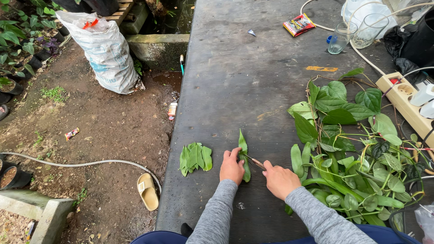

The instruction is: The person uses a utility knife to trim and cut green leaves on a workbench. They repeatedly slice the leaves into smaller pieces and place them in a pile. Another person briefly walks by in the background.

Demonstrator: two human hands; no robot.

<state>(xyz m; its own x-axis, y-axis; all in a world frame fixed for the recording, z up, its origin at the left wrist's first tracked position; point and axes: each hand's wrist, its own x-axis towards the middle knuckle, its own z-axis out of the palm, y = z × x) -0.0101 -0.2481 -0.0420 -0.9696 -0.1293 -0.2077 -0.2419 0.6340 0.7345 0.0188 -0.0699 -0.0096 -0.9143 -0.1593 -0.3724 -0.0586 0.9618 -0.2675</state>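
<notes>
My left hand [231, 167] presses down on a long narrow green leaf [242, 143] lying on the dark ribbed platform [235, 81]. My right hand [280, 180] grips a small knife [257, 163] whose blade reaches the leaf next to my left hand. A small stack of cut green leaves [195, 157] lies to the left of my left hand. A big pile of leafy plant cuttings [352, 153] spreads to the right of my right hand.
Two clear glasses [337, 38] and a red snack packet [299, 24] sit at the far end. A cream power strip [402, 97] with plugs lies on the right. On the dirt at left: a white sack [106, 49], a hose [81, 163], a sandal [147, 191], potted plants [22, 31].
</notes>
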